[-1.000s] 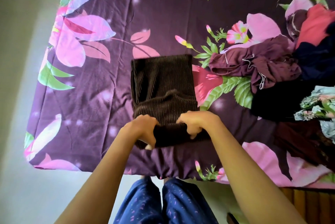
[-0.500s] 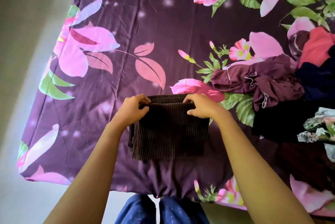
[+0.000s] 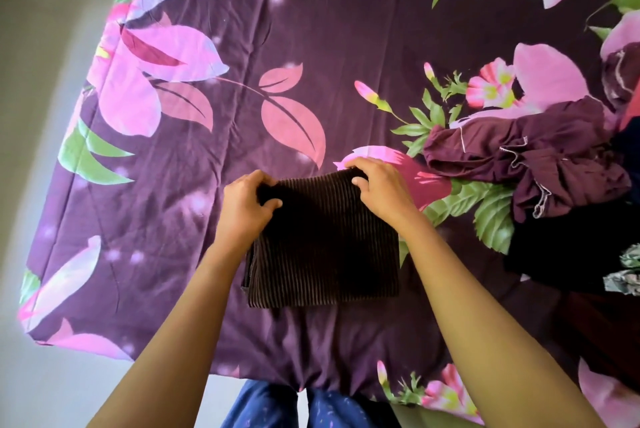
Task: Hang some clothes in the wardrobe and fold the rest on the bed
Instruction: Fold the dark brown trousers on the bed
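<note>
Doubled the brown ribbed garment (image 3: 325, 254) over since a second ago, near end onto far edge; probably this piece's last fold.

Lies by the bed's (image 3: 311, 351) front edge, crease nearest, long axis left-right, ribs pointing away. Pinched at far corners, left hand (image 3: 247, 208) and right hand (image 3: 375, 190) curled tight. Beyond, unfolded pile (image 3: 526, 157) waiting.

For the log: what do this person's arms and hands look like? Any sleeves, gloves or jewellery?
Both forearms are bare to the frame edge; no sleeve shows. The left hand and right hand wear no gloves, and no ring, watch or bracelet is visible. Below are dark blue trousers with small pink specks.
</note>
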{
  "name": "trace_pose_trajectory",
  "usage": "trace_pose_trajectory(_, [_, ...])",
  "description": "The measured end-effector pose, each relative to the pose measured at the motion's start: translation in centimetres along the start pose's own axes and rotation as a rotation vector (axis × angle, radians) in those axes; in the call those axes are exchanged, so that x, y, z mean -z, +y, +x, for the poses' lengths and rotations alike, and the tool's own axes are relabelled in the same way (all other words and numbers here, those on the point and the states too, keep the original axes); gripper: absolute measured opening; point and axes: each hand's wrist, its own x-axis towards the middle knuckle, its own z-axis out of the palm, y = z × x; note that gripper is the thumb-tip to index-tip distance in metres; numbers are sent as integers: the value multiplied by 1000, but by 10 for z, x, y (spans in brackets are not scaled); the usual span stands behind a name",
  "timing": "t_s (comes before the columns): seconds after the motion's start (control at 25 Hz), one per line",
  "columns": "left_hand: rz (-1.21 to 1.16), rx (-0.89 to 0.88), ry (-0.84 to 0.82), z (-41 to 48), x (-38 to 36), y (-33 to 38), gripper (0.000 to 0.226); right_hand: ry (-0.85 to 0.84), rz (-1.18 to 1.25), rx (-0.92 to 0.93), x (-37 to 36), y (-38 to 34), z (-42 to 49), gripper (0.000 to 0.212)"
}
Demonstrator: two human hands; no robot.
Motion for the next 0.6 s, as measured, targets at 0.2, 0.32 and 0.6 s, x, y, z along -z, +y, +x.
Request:
trace_pose_trajectory(0.2, [254,-245,233,-13,-55,7,42,296,-146,46,-41,-9,-3,39])
trace_pose_trajectory(0.32, [362,-198,123,-30,-82,-12,59,180,-274,20,-73,1,-25,57])
trace_pose_trajectory(0.6, [413,-66,-135,-3,-99,-37,74,-57,-328,-72,-92,31,-7,70])
